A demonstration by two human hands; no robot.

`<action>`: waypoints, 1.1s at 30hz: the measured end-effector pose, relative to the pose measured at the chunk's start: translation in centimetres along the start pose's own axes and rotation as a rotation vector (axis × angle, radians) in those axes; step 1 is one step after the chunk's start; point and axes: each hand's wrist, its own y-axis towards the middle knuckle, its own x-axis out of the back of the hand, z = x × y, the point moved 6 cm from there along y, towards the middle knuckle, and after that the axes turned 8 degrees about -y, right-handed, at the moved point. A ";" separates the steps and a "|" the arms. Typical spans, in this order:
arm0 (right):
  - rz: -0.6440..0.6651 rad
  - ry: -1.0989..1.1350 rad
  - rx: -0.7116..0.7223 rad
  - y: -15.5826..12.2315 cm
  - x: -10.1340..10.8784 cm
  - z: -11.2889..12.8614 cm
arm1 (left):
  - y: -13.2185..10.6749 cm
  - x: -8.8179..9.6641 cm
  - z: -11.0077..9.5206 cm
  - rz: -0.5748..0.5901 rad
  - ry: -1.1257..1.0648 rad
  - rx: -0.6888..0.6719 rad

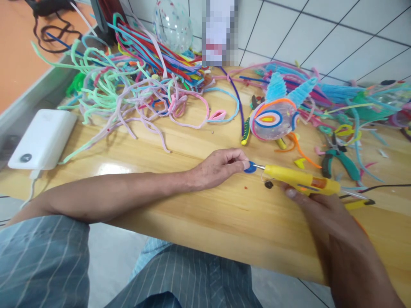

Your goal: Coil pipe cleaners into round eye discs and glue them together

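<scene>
Between the thumb and fingers of my left hand (221, 169) is a small blue coiled disc (250, 167), likely of pipe cleaner. My right hand (316, 209) grips a yellow hot glue gun (295, 176), whose metal nozzle touches or nearly touches the disc. A clear glue stick (353, 193) sticks out of the gun's back end. Beyond my hands stands a clear balloon-like ball (272, 128) with light blue fuzzy ears (303, 92), an orange band and coiled eye shapes in blue, white and orange.
Tangled pipe cleaners (105, 90) cover the back left, with more at the back right. Pliers with teal handles (340, 160) lie at right, near a black cable (382, 186). A white power bank (43, 139) rests at left. A tiled wall (289, 30) bounds the back.
</scene>
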 end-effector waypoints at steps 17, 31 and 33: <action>-0.019 -0.009 0.054 -0.1 0.0 -0.2 | 0.0 0.0 0.0 0.033 0.015 0.005; 0.025 -0.003 0.015 -0.3 0.0 -1.2 | -0.1 -0.1 0.3 0.025 0.003 0.031; 0.010 0.006 0.006 -0.4 0.0 -1.2 | 0.0 -0.1 0.2 0.025 -0.001 0.019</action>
